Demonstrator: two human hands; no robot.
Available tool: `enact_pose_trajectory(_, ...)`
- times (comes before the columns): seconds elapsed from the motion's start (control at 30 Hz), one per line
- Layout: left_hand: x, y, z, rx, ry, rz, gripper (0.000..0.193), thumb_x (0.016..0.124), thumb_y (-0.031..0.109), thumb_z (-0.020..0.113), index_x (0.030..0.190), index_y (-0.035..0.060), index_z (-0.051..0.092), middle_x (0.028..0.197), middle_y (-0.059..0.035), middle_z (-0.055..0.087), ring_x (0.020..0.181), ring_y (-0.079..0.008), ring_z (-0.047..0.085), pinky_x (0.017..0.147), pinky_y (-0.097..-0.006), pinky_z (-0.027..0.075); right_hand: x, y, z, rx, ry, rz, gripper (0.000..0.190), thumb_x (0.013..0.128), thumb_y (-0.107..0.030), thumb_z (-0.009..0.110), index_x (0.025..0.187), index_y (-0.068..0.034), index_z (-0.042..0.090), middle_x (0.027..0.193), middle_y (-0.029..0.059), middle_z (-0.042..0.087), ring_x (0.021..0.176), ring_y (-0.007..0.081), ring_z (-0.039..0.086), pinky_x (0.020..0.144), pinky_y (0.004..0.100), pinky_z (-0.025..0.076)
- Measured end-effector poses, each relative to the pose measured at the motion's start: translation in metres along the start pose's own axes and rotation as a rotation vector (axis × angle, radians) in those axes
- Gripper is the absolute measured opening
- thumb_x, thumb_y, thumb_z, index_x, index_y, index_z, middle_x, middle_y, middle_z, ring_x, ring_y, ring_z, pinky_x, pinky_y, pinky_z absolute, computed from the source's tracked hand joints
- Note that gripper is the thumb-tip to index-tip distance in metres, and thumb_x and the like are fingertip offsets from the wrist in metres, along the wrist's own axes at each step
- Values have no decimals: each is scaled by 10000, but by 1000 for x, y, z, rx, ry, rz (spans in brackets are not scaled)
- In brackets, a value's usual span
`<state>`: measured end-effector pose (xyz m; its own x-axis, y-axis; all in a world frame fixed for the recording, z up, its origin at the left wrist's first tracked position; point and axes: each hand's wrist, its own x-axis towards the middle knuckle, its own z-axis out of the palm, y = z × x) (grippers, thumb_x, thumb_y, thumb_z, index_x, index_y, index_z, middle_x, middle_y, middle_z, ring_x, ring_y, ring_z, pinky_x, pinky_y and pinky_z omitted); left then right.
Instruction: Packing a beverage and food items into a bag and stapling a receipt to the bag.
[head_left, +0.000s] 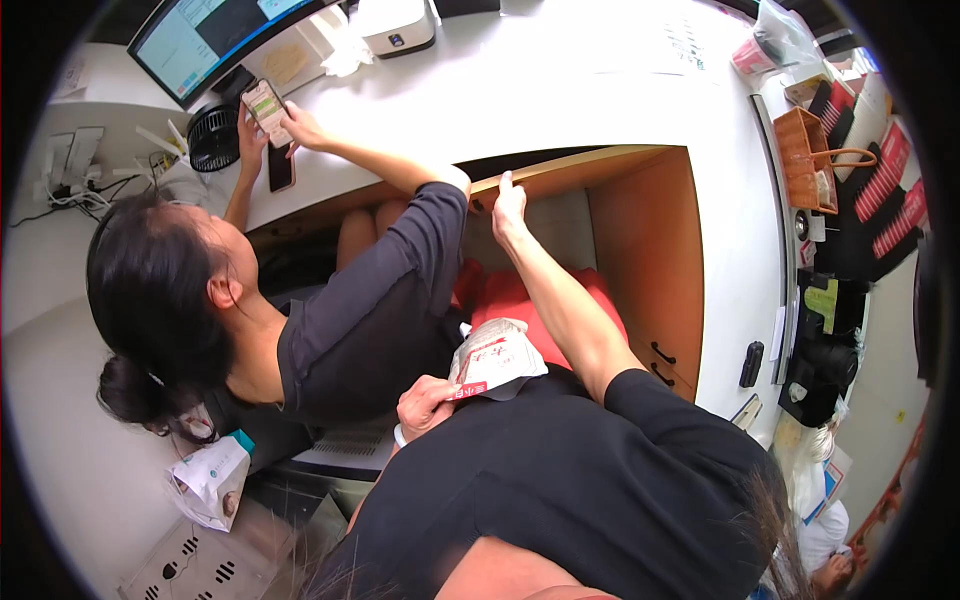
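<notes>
My left hand (426, 409) grips the lower corner of a printed white and red packet (499, 352), held close against my black top. Ahead of me my right hand (510, 208) is at the wooden drawer (555, 168) under the desktop. Its thumb lies over the drawer's front edge, and the other fingers are curled below, partly hidden. A dark gap shows between this drawer and the white desktop (517, 97). Red cloth (510, 295) covers my lap beneath my right forearm.
A seated person (360, 330) at my left uses a phone (267, 112); another phone (281, 166) lies nearby. Beyond are a black fan (213, 136), a monitor (202, 45) and a white device (394, 26). A wicker basket (801, 161) stands at right. A paper bag (214, 480) sits lower left.
</notes>
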<state>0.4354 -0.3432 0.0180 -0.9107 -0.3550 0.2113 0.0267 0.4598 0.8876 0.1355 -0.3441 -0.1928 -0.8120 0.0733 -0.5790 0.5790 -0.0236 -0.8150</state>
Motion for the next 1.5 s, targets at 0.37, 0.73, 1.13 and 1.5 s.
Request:
enact_pose_trajectory(0.37,102,23,35,-210,58,-190,69,833,-49,650,854,8,617,797,-56,623,684,-97,559,635,-222,451,39,-42,-37,241,-539,351,455,965,-307,448,1323,-30,407,1418,126,371,1253,329,397,972,622,316)
enact_pose_trajectory(0.73,307,94,232,-327,-109,430,180,758,-44,716,744,24,550,749,-52,566,582,-95,504,519,-233,418,-62,-304,-265,-249,-170,-992,429,893,-392,596,1024,17,601,865,129,634,799,210,616,711,313,497)
enact_pose_trajectory(1.13,388,119,377,-402,-834,-217,133,790,87,686,757,-28,631,639,-55,626,590,-69,563,546,-237,450,47,-307,-413,21,155,-421,236,837,-240,713,848,-6,687,600,4,584,488,49,501,412,215,389)
enact_pose_trajectory(1.5,467,165,382,117,-1012,593,382,849,128,674,593,-49,452,522,-92,384,485,-106,313,446,-285,309,24,-351,-452,-356,34,-375,453,711,-298,794,569,-10,476,502,-16,356,508,103,340,481,288,301)
